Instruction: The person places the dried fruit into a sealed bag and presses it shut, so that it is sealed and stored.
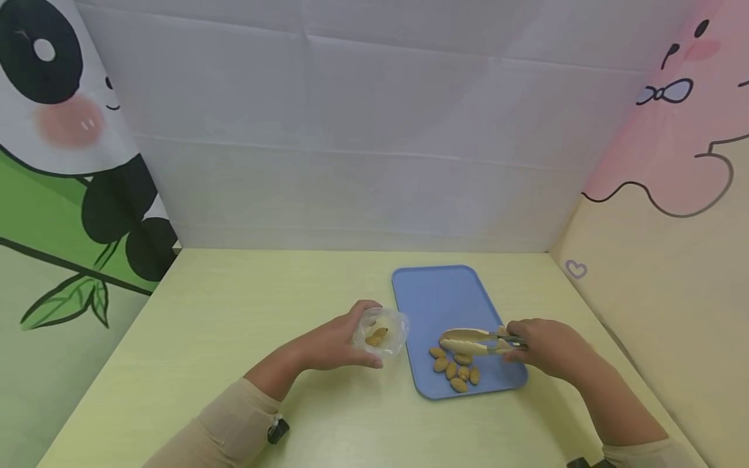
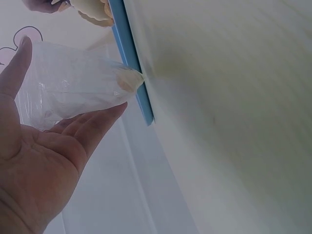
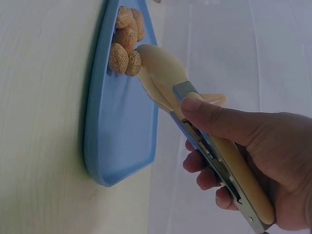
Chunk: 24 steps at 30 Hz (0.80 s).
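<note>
My left hand [image 1: 342, 338] holds a clear plastic bag [image 2: 73, 83] upright, thumb on one side and fingers on the other. A few brown nuts [image 1: 376, 337] show at the bottom of the bag. My right hand [image 1: 552, 348] grips a pair of tongs [image 3: 209, 141] with cream heads and metal arms. Above the blue tray [image 1: 445, 296] the heads are low, beside several wrinkled nuts in their shells [image 3: 125, 39]. At the tong tips a nut shows partly; whether it is pinched I cannot tell.
The tray lies on a pale yellow table [image 1: 263, 286], just right of the bag. A white sheet [image 1: 363, 130] stands behind the table. Printed panels with a panda [image 1: 64, 78] and a pink figure [image 1: 673, 149] flank it.
</note>
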Each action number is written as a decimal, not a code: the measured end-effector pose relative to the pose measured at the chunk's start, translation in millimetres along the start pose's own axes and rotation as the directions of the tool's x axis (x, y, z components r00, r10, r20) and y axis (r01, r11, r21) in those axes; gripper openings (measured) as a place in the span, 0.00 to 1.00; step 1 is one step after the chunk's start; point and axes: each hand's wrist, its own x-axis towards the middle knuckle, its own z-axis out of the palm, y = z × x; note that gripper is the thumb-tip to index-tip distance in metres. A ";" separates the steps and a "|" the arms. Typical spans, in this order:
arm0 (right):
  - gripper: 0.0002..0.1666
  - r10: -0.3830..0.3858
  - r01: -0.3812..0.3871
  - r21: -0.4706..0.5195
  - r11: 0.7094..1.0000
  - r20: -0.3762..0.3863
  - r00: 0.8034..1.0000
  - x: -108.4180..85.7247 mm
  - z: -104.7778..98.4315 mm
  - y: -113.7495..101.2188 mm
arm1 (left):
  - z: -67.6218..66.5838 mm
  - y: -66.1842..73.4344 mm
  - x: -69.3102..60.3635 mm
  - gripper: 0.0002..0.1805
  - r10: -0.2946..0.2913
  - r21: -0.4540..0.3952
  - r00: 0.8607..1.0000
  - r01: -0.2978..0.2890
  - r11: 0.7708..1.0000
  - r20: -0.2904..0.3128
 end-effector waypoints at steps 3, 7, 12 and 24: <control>0.16 0.002 -0.002 -0.001 1.000 0.008 1.000 0.0 -1.9 -0.6 | -1.0 2.0 -1.2 0.51 0.000 0.001 1.000 0.000 1.000 0.001; 0.16 -0.019 0.018 -0.011 1.000 -0.015 1.000 -1.5 -2.7 2.6 | -2.2 4.5 -2.6 0.51 -0.001 0.004 1.000 0.001 1.000 -0.004; 0.16 -0.047 0.047 -0.013 0.999 -0.050 0.998 -4.1 -2.6 9.1 | -3.0 7.8 -3.7 0.50 -0.008 -0.011 1.000 0.008 1.000 0.001; 0.19 -0.014 0.018 0.030 0.999 -0.120 0.993 -13.1 -6.7 8.1 | -0.8 7.4 -3.1 0.51 -0.007 -0.015 1.000 0.007 1.000 0.005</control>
